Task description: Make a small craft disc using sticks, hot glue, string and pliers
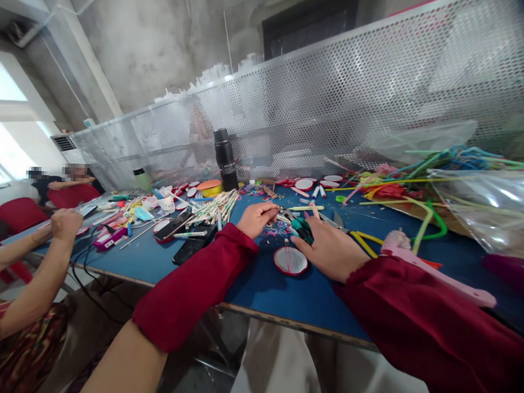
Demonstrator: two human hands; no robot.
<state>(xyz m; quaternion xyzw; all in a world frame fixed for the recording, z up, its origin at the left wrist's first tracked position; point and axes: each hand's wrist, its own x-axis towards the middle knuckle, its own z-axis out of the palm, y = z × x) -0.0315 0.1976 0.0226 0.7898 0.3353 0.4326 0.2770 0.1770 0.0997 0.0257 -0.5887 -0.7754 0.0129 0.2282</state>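
Observation:
My right hand (335, 248) is closed around pliers with green and black handles (301, 227), just above the table. The jaws point left towards my left hand (256, 219), whose fingers are pinched together by the jaw tips. What those fingers hold is too small to make out. Below the pliers a white round disc with a red rim (289, 265) lies on the blue table, with a thin pinkish strip across it. Small coloured clippings (274, 232) are scattered behind the disc. A pale yellow-green stick (302, 208) lies just beyond the pliers.
A pink glue gun (435, 271) lies right of my right forearm, near colourful pipe cleaners (456, 160). A black bottle (226, 161) stands at the back beside bundled sticks (216, 209). Phones (191, 245) lie left. A co-worker's raised hand (67, 223) is further left.

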